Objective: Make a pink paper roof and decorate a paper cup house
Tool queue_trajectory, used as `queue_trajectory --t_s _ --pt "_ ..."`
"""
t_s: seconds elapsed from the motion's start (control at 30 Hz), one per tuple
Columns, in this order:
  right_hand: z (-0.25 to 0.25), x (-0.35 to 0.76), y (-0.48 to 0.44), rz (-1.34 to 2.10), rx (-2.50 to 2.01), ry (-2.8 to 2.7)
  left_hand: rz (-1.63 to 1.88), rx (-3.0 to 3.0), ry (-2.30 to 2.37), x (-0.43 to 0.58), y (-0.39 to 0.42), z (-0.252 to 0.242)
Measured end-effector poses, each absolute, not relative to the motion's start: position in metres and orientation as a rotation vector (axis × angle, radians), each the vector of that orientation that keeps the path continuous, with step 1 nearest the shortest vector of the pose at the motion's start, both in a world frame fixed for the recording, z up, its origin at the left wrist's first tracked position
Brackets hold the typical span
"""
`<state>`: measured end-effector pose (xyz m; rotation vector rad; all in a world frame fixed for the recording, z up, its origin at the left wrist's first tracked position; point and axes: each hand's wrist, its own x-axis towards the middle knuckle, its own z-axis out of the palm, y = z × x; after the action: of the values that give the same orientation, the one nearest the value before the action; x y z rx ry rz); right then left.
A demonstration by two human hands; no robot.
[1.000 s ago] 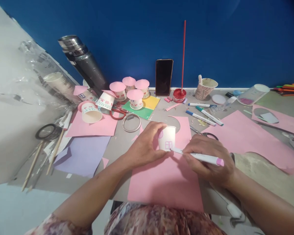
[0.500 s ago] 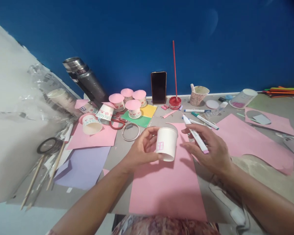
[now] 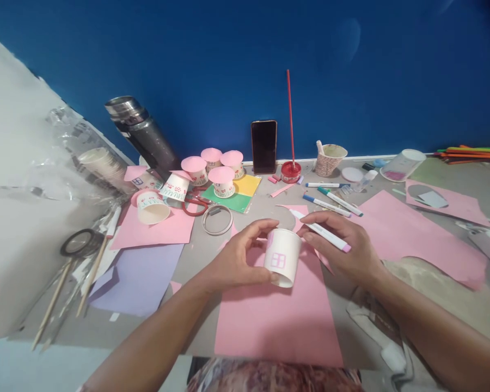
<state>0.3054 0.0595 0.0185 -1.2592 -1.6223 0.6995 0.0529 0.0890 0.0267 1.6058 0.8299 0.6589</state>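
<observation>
A white paper cup (image 3: 288,250), tilted with its open end toward me, is gripped at its left side by my left hand (image 3: 245,253). Its wall carries a pink window drawing, and a second pink mark shows near the left fingers. My right hand (image 3: 345,239) is closed around a white marker (image 3: 322,231) with a pinkish-purple end, its other end pointing up and left beyond the cup. The right fingertips are close to the cup's upper right edge; whether they touch it I cannot tell. Beneath the cup lies a pink paper sheet (image 3: 277,326) with a round cut-out at its top.
Decorated cups with pink paper tops (image 3: 222,182) stand at the back left, near a dark flask (image 3: 147,136) and red-handled scissors (image 3: 194,206). A phone (image 3: 264,147) leans on the blue wall beside a red paint pot (image 3: 291,173). Several markers (image 3: 326,205) lie behind my right hand.
The cup has come slightly nearer and turned, so its window drawing now faces me more. My right hand has moved closer to the cup, and its marker lies flatter.
</observation>
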Motion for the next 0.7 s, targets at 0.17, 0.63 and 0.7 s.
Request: queue_trajectory --t_s 0.17,0.63,0.7 --pt "0.019 0.307 0.058 0.790 -1.256 -1.658 0.628 1.715 0.780 0.050 0.088 0.031" --pt "0.014 0.295 0.061 0.482 -1.177 -1.299 1.000 1.256 1.128 0.077 0.077 -0.004" --pt "0.010 0.298 0.059 0.353 -1.176 -1.388 0.972 1.156 1.111 0.084 0.073 -0.002"
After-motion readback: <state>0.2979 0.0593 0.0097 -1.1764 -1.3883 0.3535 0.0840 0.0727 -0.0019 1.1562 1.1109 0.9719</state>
